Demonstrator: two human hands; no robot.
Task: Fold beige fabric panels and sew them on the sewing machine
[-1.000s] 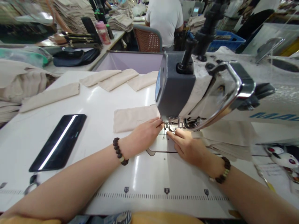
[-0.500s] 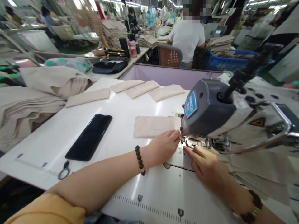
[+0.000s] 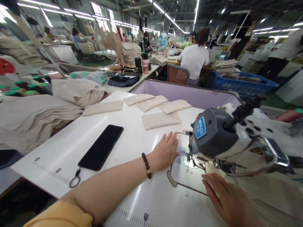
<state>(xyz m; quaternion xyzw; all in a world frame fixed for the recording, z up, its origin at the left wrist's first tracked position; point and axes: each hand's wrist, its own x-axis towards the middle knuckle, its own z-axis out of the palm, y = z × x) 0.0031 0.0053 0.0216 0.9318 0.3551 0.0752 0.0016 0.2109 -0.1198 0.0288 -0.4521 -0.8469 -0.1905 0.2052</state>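
My left hand (image 3: 165, 150) lies flat and open on the white sewing table (image 3: 132, 138), fingers pointing away, just left of the needle plate (image 3: 183, 171). It holds nothing. My right hand (image 3: 223, 198) rests open on the table below the grey sewing machine head (image 3: 213, 135), fingers stretched toward the plate. A beige fabric piece (image 3: 161, 120) lies apart from both hands, farther back on the table. Three more beige pieces (image 3: 151, 102) lie in a row beyond it, and another piece (image 3: 103, 107) lies to the left.
A black phone (image 3: 101, 147) and small snips (image 3: 75, 179) lie at my left on the table. Stacked beige cloth (image 3: 35, 116) fills the left side. A purple bin (image 3: 180, 94) stands behind the table. A person in white (image 3: 194, 61) sits ahead beside a blue crate (image 3: 241, 83).
The beige piece has left the needle area and now lies farther back on the table. Both hands have come off it and opened flat. My view has lifted and swung left.
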